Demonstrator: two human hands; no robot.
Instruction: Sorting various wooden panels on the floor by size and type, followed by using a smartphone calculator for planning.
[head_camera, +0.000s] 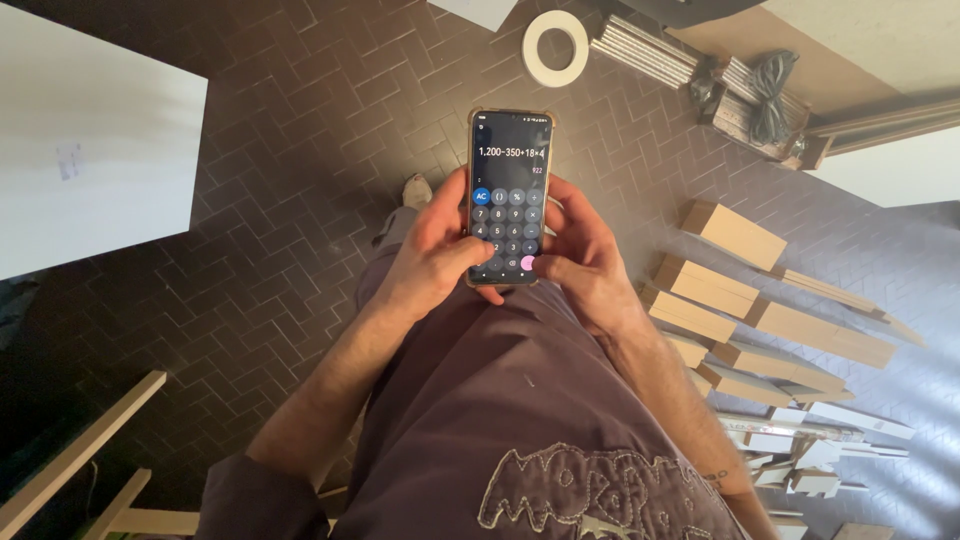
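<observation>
Head view, above dark herringbone floor (300, 130): left hand (432, 255) and right hand (585, 262) both gripping black smartphone in clear case (510, 195), thumbs pressing keypad. Risk, judged: phone slipping during thumb typing, dropping onto floor. Tan cardboard boxes (740, 310) lying right; white tape roll (556, 47) lying beyond.

Dark screen glowing over dark herringbone floor

The phone (509, 200) is showing a black screen with grey keys, one blue, one pink; the floor (300, 150) is running in dark brown herringbone, wood blocks (735, 235) lying pale tan, tape ring (556, 48) showing white.
</observation>
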